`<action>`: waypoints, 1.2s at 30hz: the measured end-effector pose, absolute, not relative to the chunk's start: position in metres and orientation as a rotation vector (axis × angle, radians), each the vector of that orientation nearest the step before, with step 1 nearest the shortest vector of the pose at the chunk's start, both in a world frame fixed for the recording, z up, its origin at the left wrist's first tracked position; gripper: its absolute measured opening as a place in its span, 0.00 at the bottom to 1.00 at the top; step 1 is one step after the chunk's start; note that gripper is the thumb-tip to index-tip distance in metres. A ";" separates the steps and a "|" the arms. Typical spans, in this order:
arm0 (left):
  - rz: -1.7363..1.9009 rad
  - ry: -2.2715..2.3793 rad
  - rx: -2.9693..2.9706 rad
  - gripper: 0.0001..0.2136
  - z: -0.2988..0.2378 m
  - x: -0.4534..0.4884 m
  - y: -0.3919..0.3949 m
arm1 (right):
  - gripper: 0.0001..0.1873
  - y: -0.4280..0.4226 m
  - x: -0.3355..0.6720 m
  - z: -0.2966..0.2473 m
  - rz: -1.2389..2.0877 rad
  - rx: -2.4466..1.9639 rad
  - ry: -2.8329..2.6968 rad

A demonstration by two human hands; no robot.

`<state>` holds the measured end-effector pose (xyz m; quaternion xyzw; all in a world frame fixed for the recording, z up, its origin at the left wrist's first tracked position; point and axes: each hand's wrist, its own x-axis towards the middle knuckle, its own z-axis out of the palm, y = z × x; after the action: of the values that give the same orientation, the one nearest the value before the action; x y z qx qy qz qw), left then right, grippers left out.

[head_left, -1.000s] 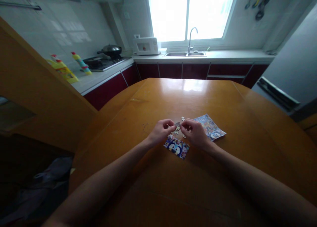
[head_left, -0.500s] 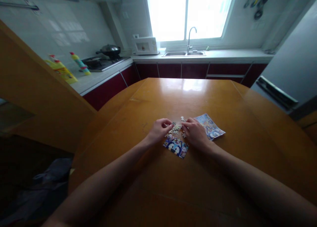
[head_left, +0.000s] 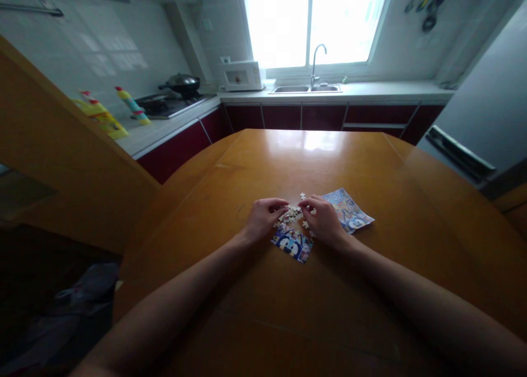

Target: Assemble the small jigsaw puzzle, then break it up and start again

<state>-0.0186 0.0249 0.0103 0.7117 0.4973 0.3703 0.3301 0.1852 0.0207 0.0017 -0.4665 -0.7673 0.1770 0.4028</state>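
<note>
Both forearms stretched forward and both hands were down. The left hand (head_left: 263,219) and right hand (head_left: 325,220) had curled fingers, tips nearly meeting over the loose puzzle pieces (head_left: 290,214) between them; whether either pinched one, I couldn't tell. Small pale knobbly bits! A flat, glossy joined puzzle section (head_left: 293,245) lay just under the wrists, a printed sheet (head_left: 352,212) beside the right hand, all on the shiny wooden counter (head_left: 329,157).

I see a worktop (head_left: 313,157) of varnished wood, smooth and glossy, throwing back the window light. The loose pieces (head_left: 291,215) look like matt card, pale-backed. The puzzle (head_left: 291,244) and the sheet (head_left: 349,209) show printed, faintly shiny faces. The tap (head_left: 315,64) is polished metal.
</note>
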 end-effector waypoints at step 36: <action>0.468 1.046 2.272 0.02 0.030 -0.031 0.022 | 0.13 -0.001 0.184 0.017 0.654 -1.299 -2.286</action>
<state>-0.0306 0.0220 0.0303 0.8532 0.3931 0.1759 0.2941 0.1839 -0.0007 0.0165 -0.4683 -0.8241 0.2356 0.2144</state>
